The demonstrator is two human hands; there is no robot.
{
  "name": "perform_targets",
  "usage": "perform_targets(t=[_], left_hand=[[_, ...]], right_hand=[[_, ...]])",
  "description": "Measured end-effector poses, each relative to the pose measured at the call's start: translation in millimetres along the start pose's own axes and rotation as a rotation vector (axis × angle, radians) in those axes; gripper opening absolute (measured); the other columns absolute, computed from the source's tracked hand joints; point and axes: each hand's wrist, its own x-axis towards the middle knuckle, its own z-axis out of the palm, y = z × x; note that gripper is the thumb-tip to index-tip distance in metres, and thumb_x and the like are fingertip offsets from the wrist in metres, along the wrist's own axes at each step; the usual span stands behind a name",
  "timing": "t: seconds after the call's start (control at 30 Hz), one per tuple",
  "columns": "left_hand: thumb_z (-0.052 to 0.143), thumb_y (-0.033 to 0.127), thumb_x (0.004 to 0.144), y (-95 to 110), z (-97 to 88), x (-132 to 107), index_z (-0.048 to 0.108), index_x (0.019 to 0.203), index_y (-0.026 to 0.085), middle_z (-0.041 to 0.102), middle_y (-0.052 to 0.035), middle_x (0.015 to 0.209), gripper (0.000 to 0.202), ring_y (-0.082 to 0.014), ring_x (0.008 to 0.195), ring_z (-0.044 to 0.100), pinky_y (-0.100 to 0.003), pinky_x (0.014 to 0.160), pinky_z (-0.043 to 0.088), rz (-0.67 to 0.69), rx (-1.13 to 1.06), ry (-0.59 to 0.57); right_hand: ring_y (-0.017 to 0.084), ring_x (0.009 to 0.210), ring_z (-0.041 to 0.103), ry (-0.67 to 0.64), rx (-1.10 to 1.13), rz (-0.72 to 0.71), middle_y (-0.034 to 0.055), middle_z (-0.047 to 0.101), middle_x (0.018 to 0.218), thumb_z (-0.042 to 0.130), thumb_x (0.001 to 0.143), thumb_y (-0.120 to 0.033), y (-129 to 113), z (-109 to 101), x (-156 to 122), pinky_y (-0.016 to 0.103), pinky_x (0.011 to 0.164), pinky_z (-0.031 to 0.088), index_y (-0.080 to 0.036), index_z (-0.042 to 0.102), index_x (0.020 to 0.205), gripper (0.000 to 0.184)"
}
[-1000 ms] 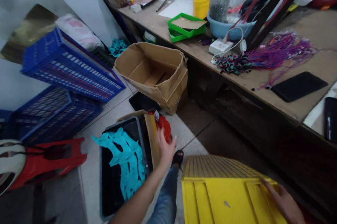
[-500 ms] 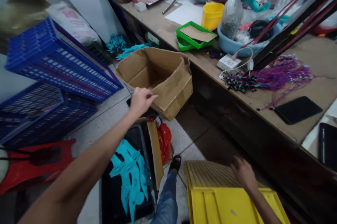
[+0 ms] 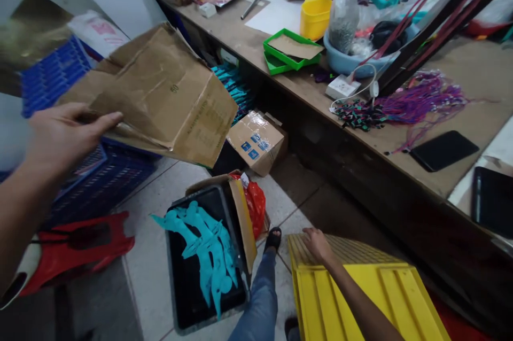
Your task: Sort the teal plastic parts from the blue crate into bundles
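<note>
My left hand (image 3: 66, 135) grips the edge of a large empty cardboard box (image 3: 160, 98), lifted off the floor and tipped on its side at the upper left. My right hand (image 3: 316, 243) rests, fingers curled, on the far corner of an upturned yellow plastic crate (image 3: 360, 298) at the lower right. Between them on the floor lies a black tray (image 3: 188, 277) with teal strips (image 3: 204, 245), and a red bag (image 3: 256, 204) tucked beside a cardboard flap.
A small taped cardboard box (image 3: 256, 140) sits under the long wooden workbench (image 3: 473, 79), which carries green trays (image 3: 290, 52), a yellow tub (image 3: 315, 17), purple cords (image 3: 417, 100) and a black phone (image 3: 443, 150). Blue crates (image 3: 60, 68) and a red stool (image 3: 76, 247) stand at left.
My left hand went from the red bag to the big cardboard box, took hold of it and lifted it up to the left, uncovering the small taped box. My right hand slid across the yellow crate.
</note>
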Motion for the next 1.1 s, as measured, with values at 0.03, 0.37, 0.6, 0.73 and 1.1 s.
perform_targets(t=[0.03,0.37,0.6,0.73,1.1], left_hand=[[0.046,0.067,0.075,-8.1,13.5,6.6,0.065,0.086,0.011,0.06,0.0005,0.076,0.061,-0.01,0.069,0.048,-0.028,0.071,0.043,0.049,0.016,0.018],[0.06,0.037,0.082,-86.3,187.3,28.7,0.054,0.07,0.013,0.056,-0.0039,0.075,0.028,-0.0146,0.076,0.046,-0.027,0.082,0.035,0.093,0.183,-0.127],[0.051,0.042,0.087,-133.2,268.8,-5.3,0.046,0.063,0.017,0.058,-0.0101,0.082,0.035,-0.0215,0.089,0.05,-0.036,0.083,0.032,-0.057,0.135,-0.102],[0.045,0.047,0.089,-162.9,280.3,-14.2,0.057,0.073,0.012,0.061,-0.0122,0.089,0.04,-0.0245,0.098,0.054,-0.039,0.086,0.032,-0.183,0.142,-0.092],[0.04,0.026,0.093,-133.6,409.9,-28.4,0.062,0.108,0.004,0.058,-0.0243,0.118,0.034,-0.0338,0.119,0.047,-0.047,0.098,0.033,-0.525,0.05,-0.462]], right_hand=[[0.027,0.107,0.058,0.004,-0.018,-0.007,0.0147,0.067,0.11,0.049,0.085,-0.02,-0.9,0.5,4.6,0.033,0.095,0.042,-0.008,0.066,0.113,0.035],[0.029,0.127,0.035,0.277,-0.132,-0.188,0.0148,0.049,0.134,0.047,0.086,-0.025,-102.7,-40.1,188.8,0.04,0.107,0.03,-0.012,0.053,0.128,0.044],[0.031,0.118,0.043,0.477,-0.031,-0.293,0.0171,0.055,0.124,0.05,0.083,-0.03,-132.6,-38.9,271.3,0.046,0.1,0.04,-0.012,0.061,0.118,0.041],[0.031,0.116,0.046,0.48,0.003,-0.317,0.0176,0.057,0.12,0.049,0.083,-0.033,-111.4,-26.9,267.0,0.046,0.101,0.04,-0.01,0.063,0.115,0.041],[0.029,0.107,0.054,0.475,0.022,-0.347,0.017,0.062,0.111,0.042,0.088,-0.047,-36.7,14.0,241.1,0.048,0.095,0.045,-0.012,0.066,0.105,0.046]])
